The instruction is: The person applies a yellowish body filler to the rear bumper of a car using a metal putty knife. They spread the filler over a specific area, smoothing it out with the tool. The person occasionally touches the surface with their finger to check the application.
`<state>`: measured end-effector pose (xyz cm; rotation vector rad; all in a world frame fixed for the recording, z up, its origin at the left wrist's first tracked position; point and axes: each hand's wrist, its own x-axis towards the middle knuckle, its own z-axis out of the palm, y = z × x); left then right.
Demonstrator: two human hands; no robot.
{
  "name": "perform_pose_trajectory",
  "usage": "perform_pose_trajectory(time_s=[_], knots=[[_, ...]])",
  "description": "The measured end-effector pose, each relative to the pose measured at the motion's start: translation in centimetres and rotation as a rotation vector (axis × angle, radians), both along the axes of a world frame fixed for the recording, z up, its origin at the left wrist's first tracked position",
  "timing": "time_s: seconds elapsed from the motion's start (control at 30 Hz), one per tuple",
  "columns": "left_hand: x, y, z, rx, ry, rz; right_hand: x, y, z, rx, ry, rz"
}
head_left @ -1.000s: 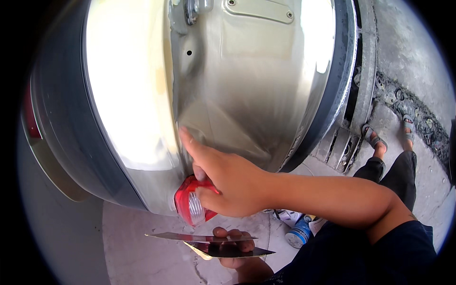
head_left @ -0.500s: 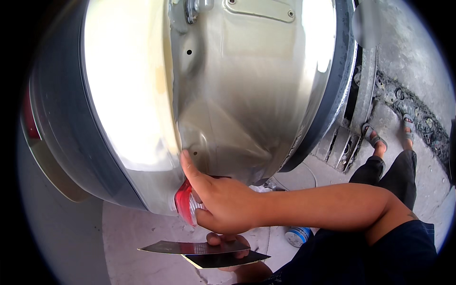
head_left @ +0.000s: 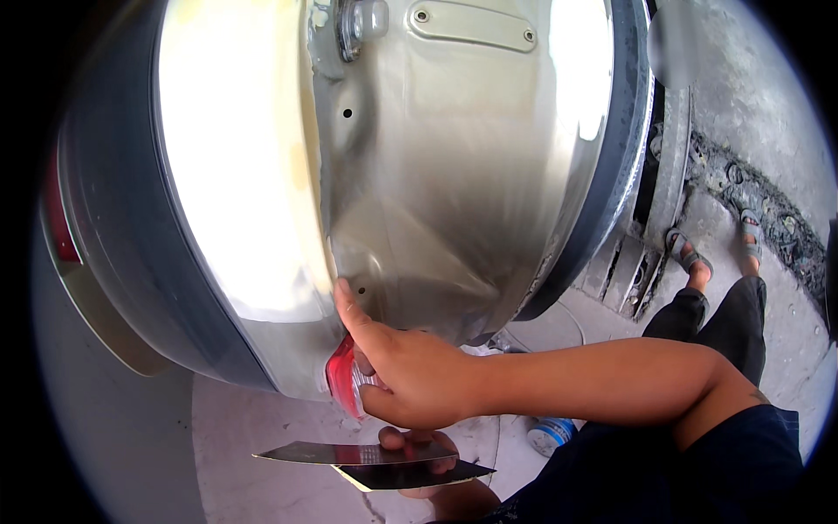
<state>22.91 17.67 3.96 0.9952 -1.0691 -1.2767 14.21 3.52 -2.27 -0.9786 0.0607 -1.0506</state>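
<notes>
My right hand (head_left: 415, 371) reaches across from the right with its index finger stretched out and the other fingers partly folded. The fingertip rests at the edge of a car body panel, where a cream-yellow, filler-coated strip (head_left: 310, 201) meets bare grey metal (head_left: 463, 131). Beside this hand is a red and clear tail lamp (head_left: 345, 380), partly hidden by the fingers. Lower down, my left hand (head_left: 423, 441) grips two thin, dark putty spreaders. The upper spreader (head_left: 323, 454) is shiny; the lower spreader (head_left: 401, 479) has a pale yellow residue along its edge.
A dark grey bumper (head_left: 127, 201) curves along the left. On the floor near my shirt lies a blue and white can (head_left: 550, 434). My sandalled feet (head_left: 690, 253) stand at the right, beside a metal-edged channel (head_left: 672, 166) and rough concrete debris.
The car body has shifted slightly downward in the view. My right fingertip stays at the panel edge, and my left hand keeps hold of the spreaders.
</notes>
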Motion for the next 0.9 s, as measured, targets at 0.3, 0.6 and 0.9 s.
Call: perform_pose_trajectory(time_s=[0.3,0.6,0.9], knots=[[-0.5,0.2,0.1,-0.076,-0.014,0.035,0.1,0.2,-1.1,-0.074,0.061,-0.147],[-0.1,0.0,0.0,-0.044,0.058,-0.010,1.0,0.9,-1.7,-0.208,0.110,-0.111],[-0.4,0.9,0.5,-0.045,0.012,-0.011,0.7,0.7,-0.4,-0.074,0.043,-0.089]])
